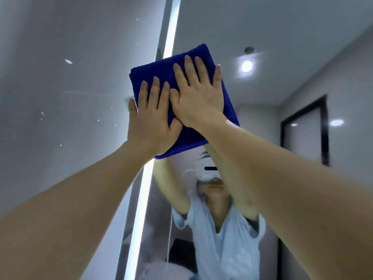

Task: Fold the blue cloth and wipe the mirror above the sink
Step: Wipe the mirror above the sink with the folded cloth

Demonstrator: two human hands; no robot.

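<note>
The folding looks finished: the blue cloth is a thick squared pad, several layers deep at its lower edge, and it lies flat against the mirror, high up and over the bright vertical light strip at the mirror's left edge. Both hands press it to the glass with palms flat and fingers spread. The left hand covers the pad's lower left part, its thumb off the cloth to the left, touching or just above the grey wall panel; the right hand covers the upper right part, its thumb overlapping the left hand's fingers. Neither hand pinches or grips the cloth; they only bear on it. So the wiping step is in hand, up near the top of the glass (the sink itself is out of view below). How much of the mirror is already wiped I cannot tell; the glass to the right and below the pad shows no plain streaks, and much of it seems left to cover. The white specks sit on the wall panel to the left, not on the mirror. No containers show here.
</note>
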